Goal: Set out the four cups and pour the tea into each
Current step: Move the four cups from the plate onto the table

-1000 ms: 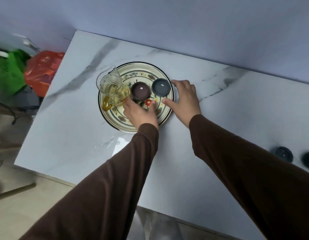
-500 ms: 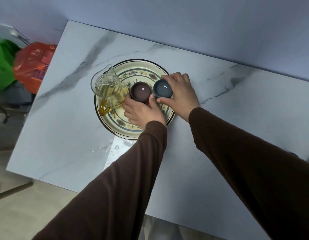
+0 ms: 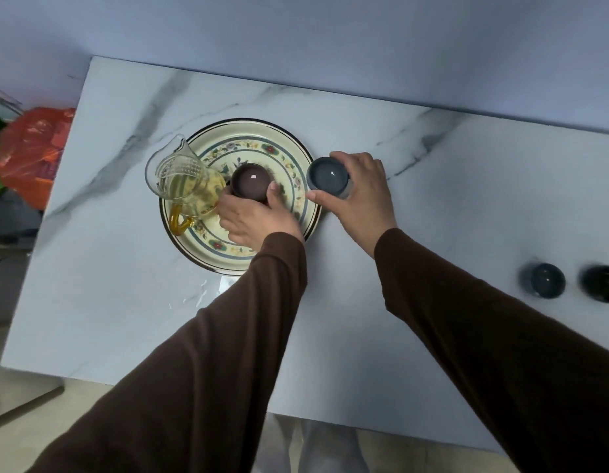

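Note:
A patterned round plate (image 3: 262,138) lies on the white marble table. On its left side stands a glass pitcher (image 3: 182,180) of yellow tea with an amber handle. My left hand (image 3: 255,220) grips a brown cup (image 3: 250,180) at the plate's middle. My right hand (image 3: 361,196) holds a grey-blue cup (image 3: 327,174) over the plate's right rim. Two more cups stand on the table at the far right: a blue-grey cup (image 3: 543,279) and a dark green cup (image 3: 601,283).
The table (image 3: 432,158) meets a pale blue wall at the back. Off its left edge sit an orange plastic bag (image 3: 33,151) and something green. The table's front edge runs near my sleeves, with floor below.
Both hands closed on their cups. My right hand has carried the grey-blue cup rightwards from the plate's inside to its right rim. The brown cup stays near the plate's middle.

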Motion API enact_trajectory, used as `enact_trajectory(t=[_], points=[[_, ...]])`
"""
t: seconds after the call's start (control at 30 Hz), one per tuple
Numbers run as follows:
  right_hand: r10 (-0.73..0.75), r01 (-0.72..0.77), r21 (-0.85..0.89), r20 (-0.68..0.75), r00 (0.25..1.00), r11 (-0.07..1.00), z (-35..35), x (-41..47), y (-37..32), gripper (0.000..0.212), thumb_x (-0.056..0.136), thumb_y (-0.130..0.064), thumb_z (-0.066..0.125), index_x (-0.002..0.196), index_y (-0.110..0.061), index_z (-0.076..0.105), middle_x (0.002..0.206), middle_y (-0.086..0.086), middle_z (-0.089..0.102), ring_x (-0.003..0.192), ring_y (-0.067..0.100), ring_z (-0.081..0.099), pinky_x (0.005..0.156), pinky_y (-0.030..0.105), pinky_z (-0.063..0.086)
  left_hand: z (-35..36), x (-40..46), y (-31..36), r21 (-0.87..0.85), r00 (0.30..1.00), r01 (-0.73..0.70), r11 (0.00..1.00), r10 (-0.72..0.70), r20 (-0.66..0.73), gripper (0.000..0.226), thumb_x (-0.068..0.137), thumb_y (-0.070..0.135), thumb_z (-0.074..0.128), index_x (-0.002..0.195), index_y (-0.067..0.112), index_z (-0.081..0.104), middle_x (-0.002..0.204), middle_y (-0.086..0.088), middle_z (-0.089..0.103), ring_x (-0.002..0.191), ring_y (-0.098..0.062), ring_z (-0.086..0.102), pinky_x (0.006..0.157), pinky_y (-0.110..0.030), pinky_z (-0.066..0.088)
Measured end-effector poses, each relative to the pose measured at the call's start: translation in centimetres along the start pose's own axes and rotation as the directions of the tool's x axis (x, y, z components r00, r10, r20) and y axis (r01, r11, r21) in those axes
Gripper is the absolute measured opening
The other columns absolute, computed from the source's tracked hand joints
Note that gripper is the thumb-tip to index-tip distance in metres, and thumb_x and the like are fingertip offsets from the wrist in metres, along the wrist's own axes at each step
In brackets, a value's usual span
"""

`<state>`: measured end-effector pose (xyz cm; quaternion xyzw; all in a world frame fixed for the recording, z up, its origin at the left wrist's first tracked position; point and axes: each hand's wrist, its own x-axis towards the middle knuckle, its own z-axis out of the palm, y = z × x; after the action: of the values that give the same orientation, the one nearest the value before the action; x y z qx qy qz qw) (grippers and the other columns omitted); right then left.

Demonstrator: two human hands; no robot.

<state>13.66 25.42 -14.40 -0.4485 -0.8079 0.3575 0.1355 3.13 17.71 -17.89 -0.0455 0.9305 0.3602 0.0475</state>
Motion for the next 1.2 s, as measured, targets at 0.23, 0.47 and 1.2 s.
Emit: enact_trajectory(t=[0.23, 0.47, 1.2], points=[[0.147, -0.141, 0.085, -0.08, 0.986, 0.986, -1.8, -4.7, 1.5, 0.067, 0.073, -0.051, 0.075, 0.129, -0.023, 0.054, 0.125, 0.0, 0.052, 0.118, 0.017, 0.043, 0.098, 0.03, 0.041, -2.8, -0.7, -1.6, -0.1, 0.925, -0.287, 0.953, 0.302, 0.229, 0.065, 0.078, 0.032, 0.071, 0.13, 0.011, 0.04, 0.132, -0.012, 0.05, 0.125, -0.032, 0.039, 0.106, -0.042, 0.027], [0.29, -0.252, 0.194, -0.199, 0.936, 0.948, -6.7, -12.1, 4.4, 0.06, 0.07, -0.049, 0.076, 0.123, -0.028, 0.056, 0.121, -0.007, 0.051, 0.115, 0.012, 0.044, 0.095, 0.026, 0.042, -5.1, -7.8, -0.4, -0.228, 0.647, -0.56, 0.797, 0.592, 0.481, 0.073, 0.087, 0.037, 0.06, 0.147, 0.012, 0.028, 0.147, -0.009, 0.041, 0.135, -0.032, 0.031, 0.116, -0.041, 0.019], [0.487, -0.502, 0.017, -0.275, 0.829, 0.865, -22.0, -30.5, 26.3, 0.07, 0.07, -0.051, 0.078, 0.128, -0.024, 0.051, 0.125, -0.002, 0.053, 0.116, 0.018, 0.046, 0.093, 0.031, 0.045, -1.9, -34.8, -4.8, -0.33, 0.167, -0.64, 0.694, 0.546, 0.821, 0.062, 0.068, 0.04, 0.077, 0.122, 0.035, 0.048, 0.105, 0.008, 0.044, 0.112, -0.024, 0.047, 0.1, -0.039, 0.041]])
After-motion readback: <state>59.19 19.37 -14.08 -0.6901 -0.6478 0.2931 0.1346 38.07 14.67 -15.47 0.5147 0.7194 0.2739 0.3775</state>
